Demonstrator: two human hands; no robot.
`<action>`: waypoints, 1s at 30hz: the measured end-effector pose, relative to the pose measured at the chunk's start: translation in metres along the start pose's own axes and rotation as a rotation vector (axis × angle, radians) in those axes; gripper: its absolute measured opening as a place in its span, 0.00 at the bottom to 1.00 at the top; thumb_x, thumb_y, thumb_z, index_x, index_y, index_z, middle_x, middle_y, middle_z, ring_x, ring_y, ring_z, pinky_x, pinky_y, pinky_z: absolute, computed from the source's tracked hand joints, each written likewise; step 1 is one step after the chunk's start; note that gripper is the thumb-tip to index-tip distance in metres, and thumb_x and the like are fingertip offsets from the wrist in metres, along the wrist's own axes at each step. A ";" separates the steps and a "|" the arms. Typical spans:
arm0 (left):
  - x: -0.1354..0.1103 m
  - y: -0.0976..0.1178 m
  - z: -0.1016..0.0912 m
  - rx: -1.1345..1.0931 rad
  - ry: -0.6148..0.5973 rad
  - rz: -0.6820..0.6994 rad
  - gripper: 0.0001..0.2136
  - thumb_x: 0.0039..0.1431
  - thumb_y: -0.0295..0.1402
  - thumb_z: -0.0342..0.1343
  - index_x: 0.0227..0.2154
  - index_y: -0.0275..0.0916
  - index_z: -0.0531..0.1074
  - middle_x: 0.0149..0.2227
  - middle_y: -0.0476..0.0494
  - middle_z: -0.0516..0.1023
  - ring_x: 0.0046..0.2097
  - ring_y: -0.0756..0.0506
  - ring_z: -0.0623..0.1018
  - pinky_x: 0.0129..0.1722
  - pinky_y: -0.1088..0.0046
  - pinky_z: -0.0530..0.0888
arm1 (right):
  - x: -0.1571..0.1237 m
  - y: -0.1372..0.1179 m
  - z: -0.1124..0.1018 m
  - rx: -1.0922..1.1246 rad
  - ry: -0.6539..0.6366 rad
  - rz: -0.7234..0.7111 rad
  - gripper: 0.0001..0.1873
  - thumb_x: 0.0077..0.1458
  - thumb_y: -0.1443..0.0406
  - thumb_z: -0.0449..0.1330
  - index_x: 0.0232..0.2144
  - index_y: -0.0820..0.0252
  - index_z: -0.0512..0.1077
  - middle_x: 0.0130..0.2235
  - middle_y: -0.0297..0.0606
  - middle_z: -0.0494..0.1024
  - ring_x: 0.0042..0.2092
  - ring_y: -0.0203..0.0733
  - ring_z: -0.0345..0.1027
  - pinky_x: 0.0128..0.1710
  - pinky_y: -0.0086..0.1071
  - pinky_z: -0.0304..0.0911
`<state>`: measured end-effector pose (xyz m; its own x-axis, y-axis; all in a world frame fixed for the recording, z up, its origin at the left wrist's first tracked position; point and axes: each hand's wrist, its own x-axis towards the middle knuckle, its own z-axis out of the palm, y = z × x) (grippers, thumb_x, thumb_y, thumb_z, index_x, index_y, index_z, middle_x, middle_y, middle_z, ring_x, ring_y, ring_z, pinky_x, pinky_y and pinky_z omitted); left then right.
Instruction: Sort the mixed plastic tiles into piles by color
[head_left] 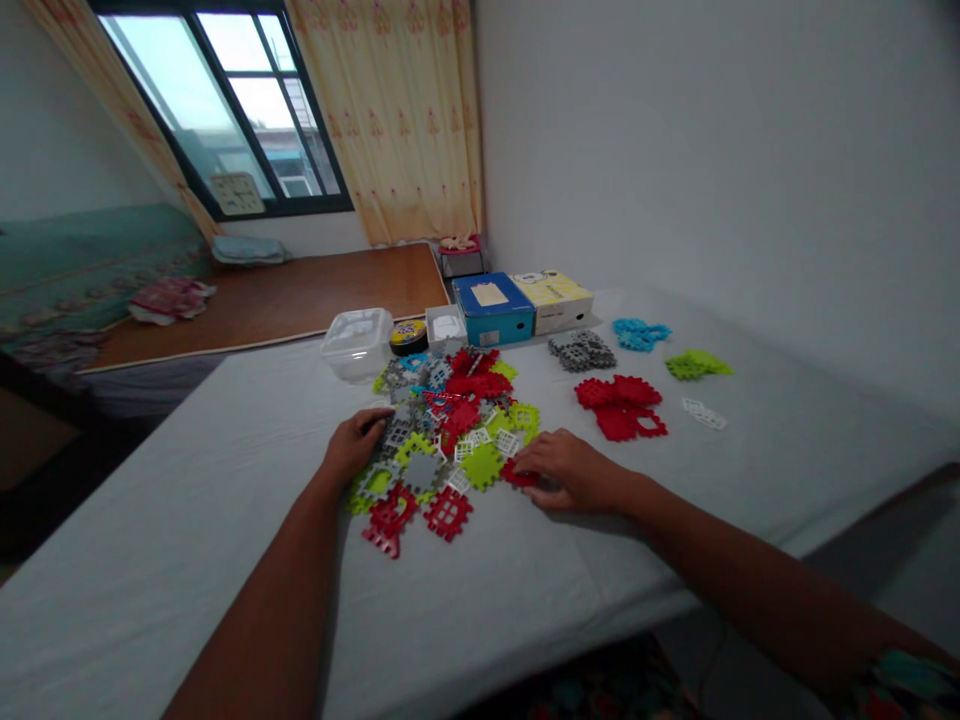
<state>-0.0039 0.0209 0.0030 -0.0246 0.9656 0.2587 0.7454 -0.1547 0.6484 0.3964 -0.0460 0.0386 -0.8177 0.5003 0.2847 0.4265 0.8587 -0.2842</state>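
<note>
A mixed heap of flat interlocking plastic tiles (442, 425) in red, green, grey, blue and white lies on the white-covered table (187, 540). My left hand (354, 443) rests on the heap's left edge, fingers curled over grey and green tiles. My right hand (566, 468) lies at the heap's right edge, its fingertips pressed on a red tile (516, 475). To the right sit sorted groups: red tiles (621, 407), grey tiles (581, 350), blue tiles (639, 333), green tiles (697, 365) and white tiles (703, 413).
Behind the heap stand a clear plastic tub (358, 343), a small round tin (408, 335), a white box (445, 326), a blue box (492, 307) and a yellow-white box (552, 298). A wall runs along the right. A wooden platform (285, 295) and window lie beyond.
</note>
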 end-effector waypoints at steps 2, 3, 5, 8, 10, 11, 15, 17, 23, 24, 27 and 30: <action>0.000 0.001 -0.001 0.006 -0.008 -0.001 0.22 0.52 0.45 0.50 0.44 0.39 0.78 0.46 0.41 0.81 0.48 0.39 0.79 0.52 0.62 0.73 | -0.001 0.000 0.001 -0.066 0.054 0.019 0.12 0.60 0.62 0.57 0.44 0.55 0.74 0.42 0.41 0.79 0.45 0.44 0.70 0.47 0.39 0.59; 0.000 0.001 -0.001 0.015 -0.010 -0.004 0.22 0.52 0.45 0.50 0.44 0.39 0.78 0.46 0.41 0.81 0.47 0.39 0.79 0.52 0.63 0.73 | -0.001 0.000 0.001 -0.103 0.085 0.027 0.11 0.62 0.61 0.56 0.44 0.56 0.74 0.42 0.42 0.79 0.45 0.44 0.70 0.46 0.39 0.59; 0.000 0.002 -0.002 0.036 -0.004 -0.010 0.22 0.52 0.45 0.50 0.44 0.40 0.78 0.46 0.42 0.81 0.47 0.39 0.79 0.51 0.63 0.73 | 0.000 0.002 -0.001 -0.166 0.148 0.039 0.12 0.63 0.60 0.54 0.43 0.56 0.75 0.42 0.43 0.79 0.46 0.45 0.69 0.46 0.39 0.58; 0.000 0.002 -0.003 0.063 -0.003 -0.023 0.22 0.52 0.45 0.50 0.44 0.40 0.78 0.46 0.43 0.81 0.48 0.40 0.79 0.52 0.64 0.73 | -0.003 0.009 -0.009 -0.199 0.247 0.069 0.12 0.64 0.59 0.54 0.41 0.56 0.75 0.42 0.43 0.80 0.45 0.44 0.70 0.44 0.38 0.59; 0.000 0.002 -0.003 0.069 -0.010 -0.031 0.23 0.52 0.45 0.49 0.45 0.39 0.77 0.46 0.42 0.81 0.48 0.40 0.79 0.51 0.65 0.73 | -0.009 0.018 -0.018 -0.186 0.339 0.110 0.12 0.64 0.60 0.54 0.40 0.57 0.75 0.41 0.42 0.80 0.44 0.43 0.71 0.43 0.37 0.61; 0.000 0.003 -0.003 0.071 -0.012 -0.031 0.23 0.52 0.45 0.49 0.45 0.39 0.77 0.46 0.42 0.81 0.48 0.40 0.79 0.51 0.65 0.73 | -0.015 0.024 -0.024 -0.177 0.393 0.137 0.12 0.64 0.60 0.54 0.40 0.57 0.76 0.41 0.41 0.81 0.43 0.42 0.71 0.43 0.37 0.62; 0.000 0.003 -0.003 0.080 -0.004 -0.012 0.22 0.52 0.45 0.49 0.44 0.39 0.78 0.46 0.42 0.81 0.48 0.40 0.79 0.51 0.65 0.73 | -0.056 0.052 -0.045 -0.208 0.566 0.321 0.12 0.63 0.58 0.56 0.37 0.56 0.77 0.39 0.39 0.81 0.41 0.43 0.73 0.44 0.36 0.65; 0.001 0.002 -0.003 0.081 -0.004 -0.017 0.22 0.52 0.45 0.49 0.44 0.39 0.78 0.45 0.42 0.82 0.48 0.40 0.79 0.51 0.65 0.74 | -0.083 0.064 -0.050 -0.295 0.599 0.431 0.12 0.62 0.57 0.56 0.36 0.56 0.77 0.38 0.39 0.81 0.40 0.44 0.73 0.42 0.37 0.66; 0.002 0.002 -0.003 0.080 -0.005 -0.052 0.22 0.52 0.44 0.50 0.45 0.39 0.77 0.46 0.43 0.81 0.48 0.40 0.79 0.51 0.65 0.73 | -0.131 0.071 -0.045 -0.630 0.404 0.536 0.11 0.60 0.59 0.58 0.35 0.58 0.78 0.39 0.42 0.81 0.40 0.46 0.72 0.39 0.38 0.61; 0.002 0.003 -0.003 0.082 -0.006 -0.054 0.22 0.52 0.44 0.50 0.45 0.39 0.77 0.46 0.43 0.81 0.48 0.40 0.79 0.51 0.66 0.73 | -0.133 0.071 -0.042 -0.627 0.362 0.524 0.10 0.61 0.60 0.58 0.35 0.58 0.78 0.39 0.42 0.81 0.40 0.46 0.72 0.39 0.38 0.61; 0.001 0.006 -0.003 0.089 -0.009 -0.050 0.23 0.52 0.43 0.49 0.45 0.39 0.78 0.47 0.42 0.81 0.48 0.40 0.79 0.51 0.66 0.73 | -0.128 0.067 -0.038 -0.542 0.309 0.493 0.11 0.61 0.60 0.57 0.35 0.58 0.77 0.38 0.42 0.80 0.40 0.45 0.72 0.41 0.37 0.62; 0.000 0.006 -0.002 0.089 -0.008 -0.051 0.23 0.53 0.44 0.49 0.46 0.39 0.77 0.47 0.42 0.81 0.48 0.40 0.79 0.51 0.66 0.74 | -0.108 0.057 -0.040 -0.390 0.360 0.477 0.12 0.62 0.60 0.56 0.35 0.58 0.77 0.38 0.40 0.80 0.41 0.44 0.72 0.42 0.36 0.64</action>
<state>-0.0007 0.0197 0.0087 -0.0591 0.9734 0.2213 0.7992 -0.0866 0.5947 0.5247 -0.0466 0.0279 -0.3574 0.7792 0.5149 0.8681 0.4805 -0.1245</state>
